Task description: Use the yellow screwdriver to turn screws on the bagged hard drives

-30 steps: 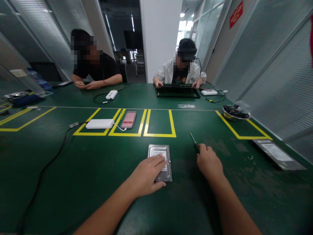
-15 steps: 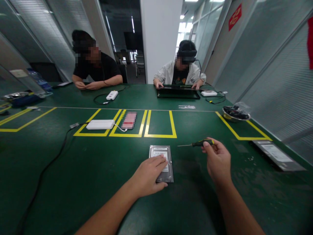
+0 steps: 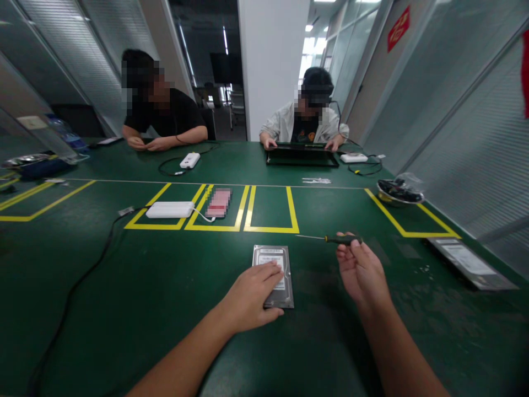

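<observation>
A silver hard drive [image 3: 273,258] lies flat on the green table [image 3: 124,286] in front of me. My left hand [image 3: 250,296] rests on its near half, fingers flat and pressing it down. My right hand [image 3: 360,270] is raised just right of the drive. Its fingertips pinch the handle of a small black and yellow screwdriver [image 3: 330,239], which is held level, thin shaft pointing left above the table.
Yellow tape boxes mark the table; a white power bank [image 3: 169,209] with a cable and a pink phone [image 3: 219,202] lie in them. A bowl of parts [image 3: 399,191] and a flat grey bag [image 3: 469,260] sit right. Two people sit opposite, one with a laptop [image 3: 301,155].
My right hand lifted the screwdriver off the table and turned it from pointing away to pointing left. My left hand stayed on the hard drive.
</observation>
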A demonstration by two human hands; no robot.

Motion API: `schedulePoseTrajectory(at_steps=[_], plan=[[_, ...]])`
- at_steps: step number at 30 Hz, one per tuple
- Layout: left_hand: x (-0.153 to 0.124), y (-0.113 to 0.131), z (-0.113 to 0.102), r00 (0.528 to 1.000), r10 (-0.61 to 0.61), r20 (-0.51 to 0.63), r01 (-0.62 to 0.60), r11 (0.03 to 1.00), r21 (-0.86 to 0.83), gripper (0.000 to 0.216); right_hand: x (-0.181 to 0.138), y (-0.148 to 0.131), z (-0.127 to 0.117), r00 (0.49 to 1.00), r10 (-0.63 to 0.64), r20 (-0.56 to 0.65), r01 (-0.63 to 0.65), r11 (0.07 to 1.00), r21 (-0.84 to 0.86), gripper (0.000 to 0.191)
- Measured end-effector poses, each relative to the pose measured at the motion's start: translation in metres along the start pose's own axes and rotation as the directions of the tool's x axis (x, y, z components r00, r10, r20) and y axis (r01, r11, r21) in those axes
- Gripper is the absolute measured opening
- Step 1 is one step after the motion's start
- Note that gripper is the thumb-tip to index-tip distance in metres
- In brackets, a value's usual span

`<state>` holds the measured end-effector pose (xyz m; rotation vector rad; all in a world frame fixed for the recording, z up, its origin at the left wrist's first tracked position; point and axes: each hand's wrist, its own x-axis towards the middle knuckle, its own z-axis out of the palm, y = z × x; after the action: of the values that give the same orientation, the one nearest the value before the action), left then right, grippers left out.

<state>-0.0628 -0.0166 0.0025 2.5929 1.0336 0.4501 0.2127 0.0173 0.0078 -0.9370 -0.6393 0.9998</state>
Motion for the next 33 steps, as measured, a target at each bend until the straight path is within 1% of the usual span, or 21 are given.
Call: schedulePoseTrajectory(at_steps=[6, 13, 15, 17, 19, 23, 27, 33], plan=[[0.001, 0.000, 0.001, 1.000, -0.003, -0.010, 0.003, 1.000, 0.010, 0.079, -0.006, -0.006, 0.007, 0.997, -0.080, -0.009, 0.080, 0.996, -0.041, 0.035], [0.000, 0.000, 0.001, 1.000, 0.002, -0.015, -0.002, 1.000, 0.004, 0.078, -0.018, -0.007, 0.013, 0.979, -0.206, -0.005, 0.202, 0.964, -0.174, 0.034], [0.000, -0.001, 0.002, 1.000, 0.004, -0.021, -0.004, 1.000, -0.001, 0.077, -0.024, -0.008, 0.015, 0.963, -0.269, 0.017, 0.263, 0.925, -0.275, 0.034], [0.000, -0.001, 0.002, 1.000, 0.005, -0.022, -0.005, 1.000, -0.003, 0.077, -0.030, -0.010, 0.017, 0.943, -0.327, 0.068, 0.326, 0.859, -0.393, 0.035], [0.001, 0.000, 0.002, 1.000, 0.006, -0.024, -0.006, 1.000, -0.001, 0.077, -0.035, -0.010, 0.020, 0.925, -0.359, 0.128, 0.374, 0.794, -0.478, 0.036], [0.002, 0.001, 0.001, 1.000, 0.004, -0.018, -0.004, 1.000, 0.004, 0.077, -0.040, -0.009, 0.021, 0.907, -0.372, 0.199, 0.418, 0.728, -0.543, 0.035], [0.002, 0.000, 0.003, 1.000, -0.001, -0.012, 0.001, 1.000, -0.007, 0.078, -0.040, -0.006, 0.019, 0.906, -0.357, 0.228, 0.420, 0.685, -0.596, 0.036], [0.001, -0.002, 0.005, 0.999, 0.013, -0.032, -0.013, 1.000, -0.011, 0.077, -0.039, -0.003, 0.018, 0.905, -0.332, 0.266, 0.425, 0.684, -0.593, 0.036]])
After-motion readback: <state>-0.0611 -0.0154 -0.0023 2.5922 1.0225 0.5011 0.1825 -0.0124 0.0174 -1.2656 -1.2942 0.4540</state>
